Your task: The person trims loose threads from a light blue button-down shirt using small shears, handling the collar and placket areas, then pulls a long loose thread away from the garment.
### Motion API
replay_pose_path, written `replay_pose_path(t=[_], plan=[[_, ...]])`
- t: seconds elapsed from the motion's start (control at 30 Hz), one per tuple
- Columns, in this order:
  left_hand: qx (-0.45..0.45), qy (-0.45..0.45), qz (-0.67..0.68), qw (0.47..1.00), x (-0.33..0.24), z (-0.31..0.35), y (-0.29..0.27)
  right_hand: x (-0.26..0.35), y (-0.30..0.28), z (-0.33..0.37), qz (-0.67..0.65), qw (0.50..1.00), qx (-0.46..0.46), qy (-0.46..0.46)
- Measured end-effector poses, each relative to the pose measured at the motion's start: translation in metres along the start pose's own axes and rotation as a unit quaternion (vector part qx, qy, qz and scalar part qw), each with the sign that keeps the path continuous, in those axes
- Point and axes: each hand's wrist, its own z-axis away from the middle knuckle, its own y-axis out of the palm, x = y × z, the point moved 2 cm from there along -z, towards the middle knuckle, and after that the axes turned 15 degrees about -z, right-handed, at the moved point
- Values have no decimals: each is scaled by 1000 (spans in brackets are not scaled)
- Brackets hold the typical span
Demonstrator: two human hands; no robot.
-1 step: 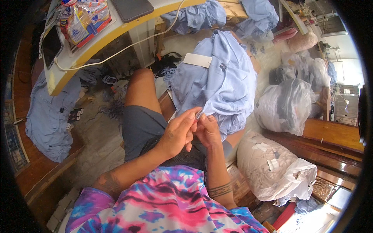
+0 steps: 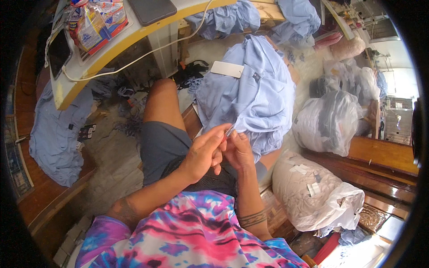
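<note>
A heap of light blue garments (image 2: 263, 98) lies over my right leg, with a blank-looking white tag (image 2: 227, 69) and a small dark label on top. At its near edge my two hands meet, fingertips close together. My right hand (image 2: 241, 154) pinches the garment's lower edge between thumb and fingers. Against it, my left hand (image 2: 201, 156) is closed, its index finger reaching to the same spot. Between the fingertips shows a small thing with a red part (image 2: 224, 139) and a thin shiny tip. Fingers hide most of it, and its kind cannot be made out.
A yellow-edged table (image 2: 116, 58) with phones, a cable and a plastic packet stands at upper left. More blue clothing (image 2: 62, 129) drapes at far left. Stuffed clear bags (image 2: 328, 123) and a beige bundle (image 2: 304, 192) crowd the right side. Thread scraps litter the floor.
</note>
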Motion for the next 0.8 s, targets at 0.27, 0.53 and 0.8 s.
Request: replay_pose_path(t=[0.27, 0.53, 0.8], plan=[[10, -79, 188, 979, 14, -1, -6, 6, 1, 1, 152, 988, -16, -17], [-38, -57, 128, 989, 14, 4, 3, 33, 16, 2, 281, 958, 37, -31], [-134, 41, 87, 986, -15, 12, -4, 49, -12, 3, 428, 903, -18, -31]])
